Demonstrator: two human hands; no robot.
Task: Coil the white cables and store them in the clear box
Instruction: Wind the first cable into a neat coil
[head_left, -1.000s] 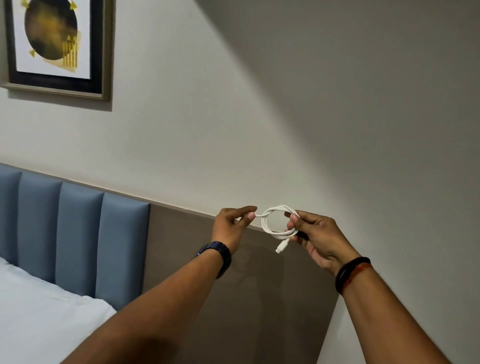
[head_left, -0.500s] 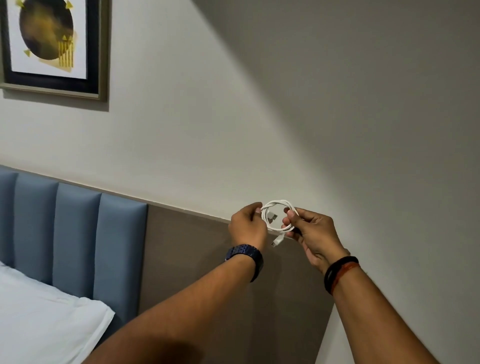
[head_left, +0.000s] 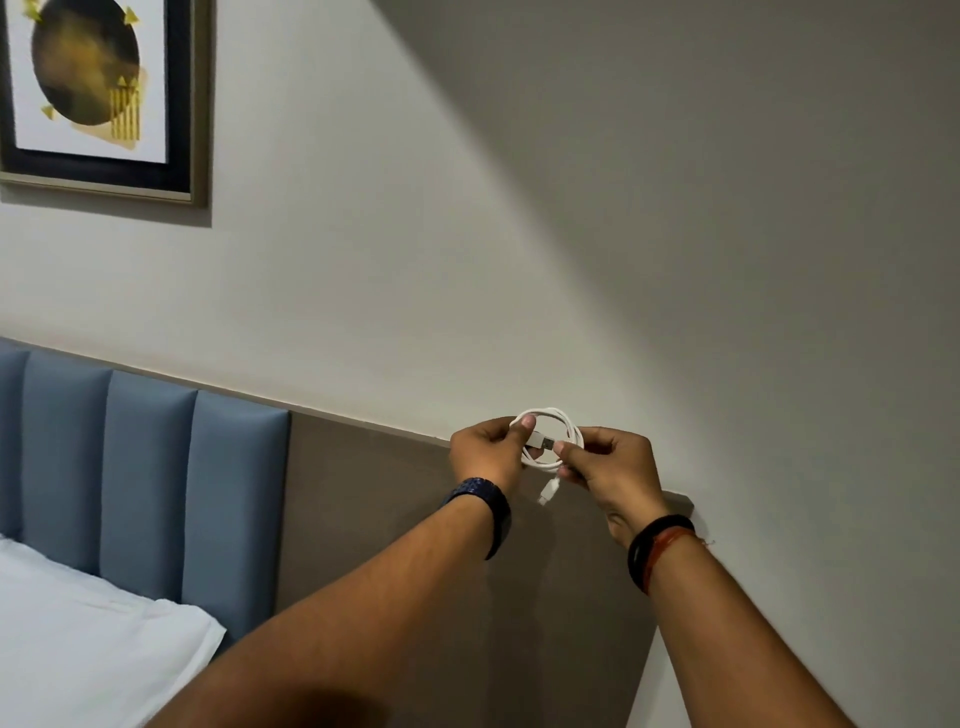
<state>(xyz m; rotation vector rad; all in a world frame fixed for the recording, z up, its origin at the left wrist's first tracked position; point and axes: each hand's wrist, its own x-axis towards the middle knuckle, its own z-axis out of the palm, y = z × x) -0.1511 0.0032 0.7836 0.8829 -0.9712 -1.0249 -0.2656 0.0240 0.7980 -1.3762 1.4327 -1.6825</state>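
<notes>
Grey wall (head_left: 571, 234) fills most of the view, with a framed print (head_left: 98, 93) at upper left, a blue padded headboard (head_left: 145, 483) and white bedding (head_left: 78, 644) at lower left. Both arms are raised before the wall. Left hand (head_left: 485, 449), closed, pinches the left side of the coiled white cable (head_left: 563, 418). Right hand (head_left: 615, 467), closed, pinches the coil's right side. One USB plug (head_left: 545, 442) lies across the loop; a smaller plug (head_left: 548, 491) hangs below.
</notes>
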